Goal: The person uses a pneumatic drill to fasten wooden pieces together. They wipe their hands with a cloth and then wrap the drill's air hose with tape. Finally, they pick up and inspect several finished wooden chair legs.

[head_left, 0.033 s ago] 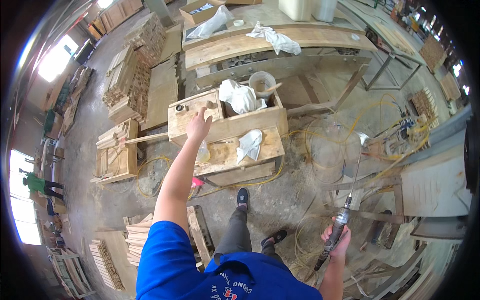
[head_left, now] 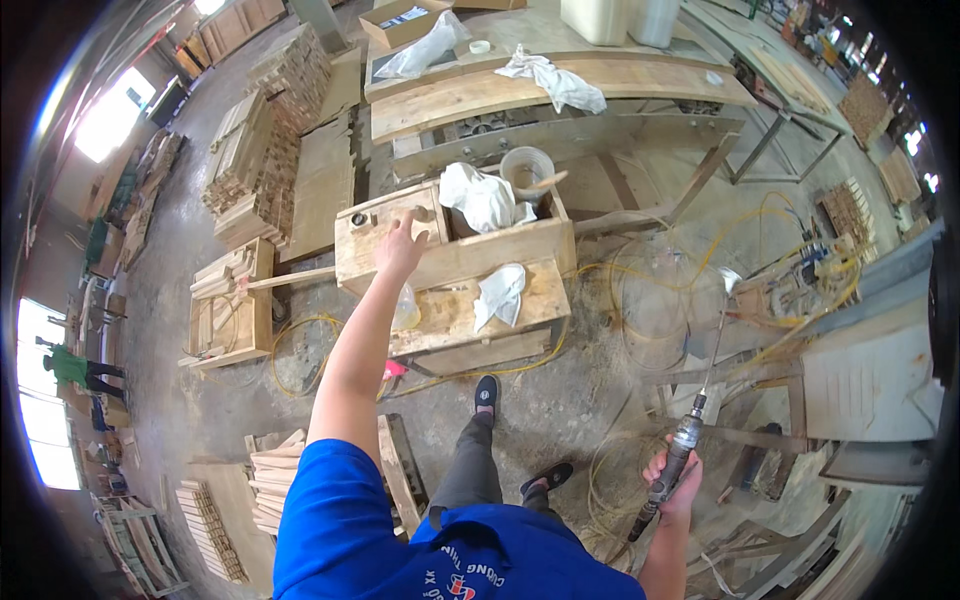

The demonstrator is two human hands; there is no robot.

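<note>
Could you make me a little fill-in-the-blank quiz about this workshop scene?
The right hand holds a power tool, its bit pointing ____ from the person.
The left hand is over a box made of ____.
The person's shirt is ____.
The cloth beside the bucket is ____.

Missing words: away; wood; blue; white.

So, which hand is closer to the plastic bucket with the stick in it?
Left. The left hand is over the wooden box, left of the bucket; the right hand is much farther off, toward the picture's lower right, gripping a drill-like tool.
</note>
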